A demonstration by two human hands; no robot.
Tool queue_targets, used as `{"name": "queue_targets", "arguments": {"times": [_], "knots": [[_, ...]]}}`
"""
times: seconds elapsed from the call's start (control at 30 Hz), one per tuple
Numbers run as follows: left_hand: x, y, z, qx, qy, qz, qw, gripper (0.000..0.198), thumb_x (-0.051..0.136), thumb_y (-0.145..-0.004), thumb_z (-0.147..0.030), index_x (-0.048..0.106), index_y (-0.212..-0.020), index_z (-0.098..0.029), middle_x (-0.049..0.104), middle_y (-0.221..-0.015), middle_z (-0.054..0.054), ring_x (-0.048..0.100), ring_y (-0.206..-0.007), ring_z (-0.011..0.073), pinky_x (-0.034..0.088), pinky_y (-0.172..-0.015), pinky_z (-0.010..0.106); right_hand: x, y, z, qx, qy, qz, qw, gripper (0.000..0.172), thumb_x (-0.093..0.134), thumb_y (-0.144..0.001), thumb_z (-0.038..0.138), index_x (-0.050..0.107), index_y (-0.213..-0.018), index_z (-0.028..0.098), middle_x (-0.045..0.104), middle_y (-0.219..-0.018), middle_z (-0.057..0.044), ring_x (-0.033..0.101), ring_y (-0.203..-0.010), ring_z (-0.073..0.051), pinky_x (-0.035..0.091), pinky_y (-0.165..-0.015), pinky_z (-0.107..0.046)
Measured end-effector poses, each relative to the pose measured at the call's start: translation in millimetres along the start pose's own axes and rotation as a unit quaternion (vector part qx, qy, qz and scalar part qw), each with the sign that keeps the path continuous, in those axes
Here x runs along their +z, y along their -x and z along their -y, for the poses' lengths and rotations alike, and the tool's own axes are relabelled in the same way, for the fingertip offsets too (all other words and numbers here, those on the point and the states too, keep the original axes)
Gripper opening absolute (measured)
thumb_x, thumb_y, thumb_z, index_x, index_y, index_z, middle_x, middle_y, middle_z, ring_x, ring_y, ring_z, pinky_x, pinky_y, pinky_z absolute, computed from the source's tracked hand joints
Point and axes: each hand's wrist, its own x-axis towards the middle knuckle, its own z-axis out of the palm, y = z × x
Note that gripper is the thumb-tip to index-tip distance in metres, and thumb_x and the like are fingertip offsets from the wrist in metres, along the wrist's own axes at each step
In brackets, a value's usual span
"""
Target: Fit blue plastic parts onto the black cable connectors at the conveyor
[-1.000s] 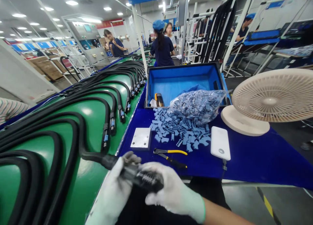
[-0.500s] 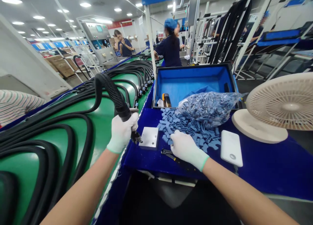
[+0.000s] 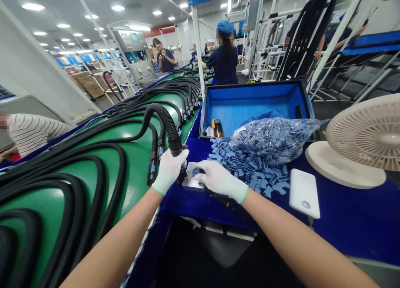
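My left hand, in a white glove, is wrapped round the end of a black corrugated hose. The hose's dark end fitting points down beside a metal block. Over that block, my gloved right hand pinches a small blue clip. A heap of blue clips lies to the right, with a clear plastic bag of more clips on it. A dark tool under my right hand is mostly hidden.
Black hoses cover the green belt at left. Behind the clips stands a blue bin with a bottle. A white device and a fan are at right. Co-workers stand beyond.
My right hand has moved left from the clip heap to the metal block, and a blue clip now shows in its fingers. The view has shifted slightly; my left hand still holds the hose.
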Motion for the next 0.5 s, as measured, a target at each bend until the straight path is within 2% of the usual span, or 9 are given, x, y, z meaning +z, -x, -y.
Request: {"name": "queue_targets", "arguments": {"times": [0.07,0.13,0.27,0.4,0.5], "knots": [[-3.3,-2.7,0.9,0.011,-0.003,0.014,1.000,0.033,0.071,-0.082,-0.038,0.067,-0.104,-0.013,0.065,-0.067,0.001,0.060,-0.065,0.0168,0.049,-0.071,0.030,7.4,-17.0,0.3,0.011,-0.014,0.006,1.000,0.008,0.060,-0.090,0.019,0.067,-0.088,0.016,0.063,-0.079,-0.001,0.053,-0.071,-0.014,0.037,-0.069,-0.025],[-6.0,-5.1,3.0,0.015,-0.001,0.024,1.000,0.035,0.072,-0.082,-0.039,0.067,-0.106,-0.013,0.068,-0.075,0.003,0.063,-0.072,0.0183,0.050,-0.077,0.032,14.3,-30.8,-2.1,0.019,-0.014,0.007,1.000,0.013,0.063,-0.089,0.024,0.064,-0.080,0.015,0.059,-0.072,0.000,0.048,-0.066,-0.013,0.033,-0.064,-0.026],[-5.8,-7.1,7.1,0.008,0.014,0.037,0.999,0.039,0.070,-0.083,-0.041,0.065,-0.109,-0.013,0.067,-0.079,0.004,0.062,-0.072,0.0182,0.051,-0.074,0.032,24.8,-47.6,-12.9,0.036,-0.030,0.026,0.999,0.030,0.067,-0.088,0.036,0.061,-0.067,0.015,0.051,-0.060,0.003,0.043,-0.057,-0.011,0.030,-0.058,-0.026],[-5.1,-6.3,9.9,0.002,0.015,0.033,0.999,0.043,0.069,-0.084,-0.045,0.065,-0.113,-0.013,0.067,-0.081,0.004,0.063,-0.075,0.0189,0.053,-0.074,0.032,28.6,-51.7,-21.8,0.052,-0.049,0.037,0.997,0.036,0.065,-0.089,0.047,0.069,-0.072,0.014,0.058,-0.063,0.003,0.047,-0.056,-0.010,0.032,-0.056,-0.024],[-21.5,-5.1,19.5,-0.012,-0.012,-0.016,1.000,0.045,0.067,-0.085,-0.054,0.065,-0.106,-0.014,0.069,-0.084,0.007,0.064,-0.076,0.0191,0.054,-0.074,0.032,28.1,-49.6,-23.2,0.061,-0.054,0.040,0.996,0.038,0.068,-0.085,0.052,0.074,-0.077,0.016,0.065,-0.066,0.002,0.053,-0.057,-0.011,0.035,-0.055,-0.024]]}}
